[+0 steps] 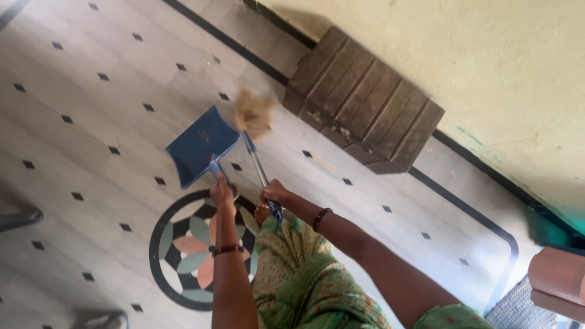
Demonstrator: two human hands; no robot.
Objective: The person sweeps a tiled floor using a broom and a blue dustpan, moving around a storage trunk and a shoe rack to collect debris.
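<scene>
My left hand [222, 191] grips the handle of a blue dustpan [201, 146], which is held out over the tiled floor with its mouth turned toward the broom. My right hand [274, 194] is closed around the metal handle of a short broom [259, 167]. The broom's tan bristle head [252, 113] is blurred with motion just right of the dustpan's far edge. Both my wrists carry dark bangles. My green patterned clothing [298, 274] fills the lower middle of the view.
A dark wooden slatted box [365, 100] stands against the pale wall [487, 67]. The grey tiled floor has small black diamonds, a black border line and a round flower inlay [183, 250]. A brown seat edge [557, 280] is at the lower right.
</scene>
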